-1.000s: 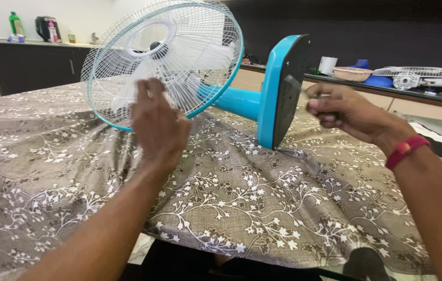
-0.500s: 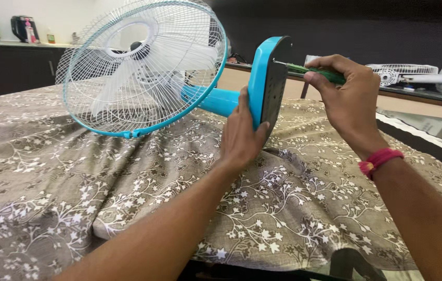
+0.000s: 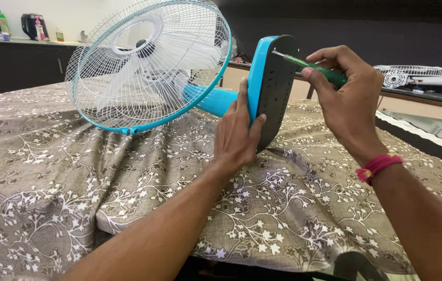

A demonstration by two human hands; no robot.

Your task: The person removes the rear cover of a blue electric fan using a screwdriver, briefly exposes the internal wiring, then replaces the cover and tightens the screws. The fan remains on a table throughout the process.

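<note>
Since half a second ago, the left hand has closed more firmly on the edge of the fan base, and the screwdriver tip has come from the upper rim down onto the dark underside of the base. One second ago this hand was flat on the cloth near the grille, and the right hand was apart from the fan.

Now the table fan lies on its side on the table, which is covered by a brown cloth with white flowers. Its white wire grille with the turquoise ring rests on the cloth at the lower edge, and the round turquoise base stands upright on its rim, so that the black bottom plate faces the person. I think the fan is laid down this way because only then the bottom plate can be reached.

The left hand is half curled: the fingers go behind the turquoise edge, and the thumb presses on the black plate. It looks like a steadying grip, so the base does not roll or turn.

The right hand is closed around the green handle of a screwdriver; the thumb and first fingers pinch it. The thin metal shaft points left and a little up, and its tip touches the plate near the top. Whether it sits in a screw head I cannot tell.

Behind, on a dark counter, another white fan lies.
</note>
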